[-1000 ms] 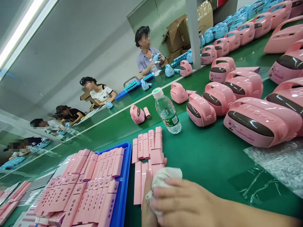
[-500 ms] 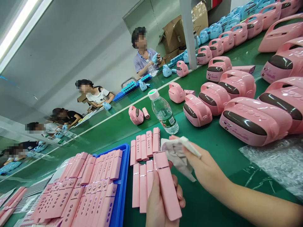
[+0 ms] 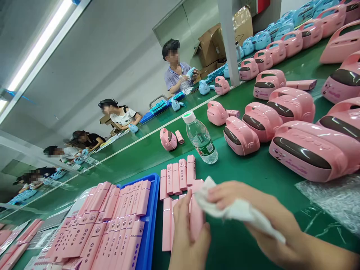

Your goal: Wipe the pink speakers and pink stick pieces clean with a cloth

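Note:
My left hand (image 3: 189, 236) is closed around a long pink handset (image 3: 197, 221) with a shiny band, held upright above the green table. In my right hand (image 3: 239, 198) is a crumpled white cloth (image 3: 209, 197), pressed against the upper part of the handset. The cloth and fingers hide much of it. Behind my left hand, several similar pink handsets (image 3: 176, 176) lie side by side in two rows. To the left, a blue tray (image 3: 152, 210) carries many pink handsets (image 3: 112, 232) with buttons.
A clear water bottle (image 3: 201, 140) with a green label stands beyond my hands. Pink speakers (image 3: 303, 150) with carry handles fill the right side, near bubble wrap (image 3: 332, 198). Several people (image 3: 177, 71) sit along the far side, by blue speakers (image 3: 204, 87).
My right hand has moved left with the cloth and brought it onto the handset. My left hand has turned the handset, and the view has shifted slightly.

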A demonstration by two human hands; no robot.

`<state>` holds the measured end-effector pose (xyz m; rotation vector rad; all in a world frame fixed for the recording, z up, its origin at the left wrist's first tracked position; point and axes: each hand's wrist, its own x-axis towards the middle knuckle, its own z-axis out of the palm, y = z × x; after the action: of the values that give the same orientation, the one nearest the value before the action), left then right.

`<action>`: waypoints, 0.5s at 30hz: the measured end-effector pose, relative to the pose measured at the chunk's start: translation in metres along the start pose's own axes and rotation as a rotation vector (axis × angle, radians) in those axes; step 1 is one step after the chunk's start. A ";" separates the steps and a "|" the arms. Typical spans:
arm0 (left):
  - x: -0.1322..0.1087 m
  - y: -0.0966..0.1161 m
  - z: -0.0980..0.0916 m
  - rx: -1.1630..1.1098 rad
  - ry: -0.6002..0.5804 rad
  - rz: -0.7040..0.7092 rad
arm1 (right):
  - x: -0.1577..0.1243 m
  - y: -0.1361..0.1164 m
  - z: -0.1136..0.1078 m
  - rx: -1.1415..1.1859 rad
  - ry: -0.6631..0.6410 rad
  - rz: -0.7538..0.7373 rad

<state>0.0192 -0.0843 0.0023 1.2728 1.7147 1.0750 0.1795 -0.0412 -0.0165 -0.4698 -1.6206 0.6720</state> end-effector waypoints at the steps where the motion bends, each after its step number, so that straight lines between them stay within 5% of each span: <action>1: -0.002 0.003 0.001 0.191 0.006 0.099 | 0.005 0.000 -0.006 0.027 0.076 0.070; 7: -0.005 0.017 0.017 0.752 -0.136 0.326 | 0.025 0.009 -0.018 0.330 0.433 0.401; 10: 0.008 0.028 0.027 0.873 -0.096 0.327 | 0.027 0.011 -0.018 0.390 0.466 0.442; 15: 0.042 0.055 0.044 0.999 -0.257 0.284 | 0.026 0.011 -0.018 0.337 0.392 0.489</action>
<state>0.0688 -0.0259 0.0332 2.1883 1.9489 0.0923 0.1923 -0.0135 -0.0030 -0.7060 -0.9992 1.1193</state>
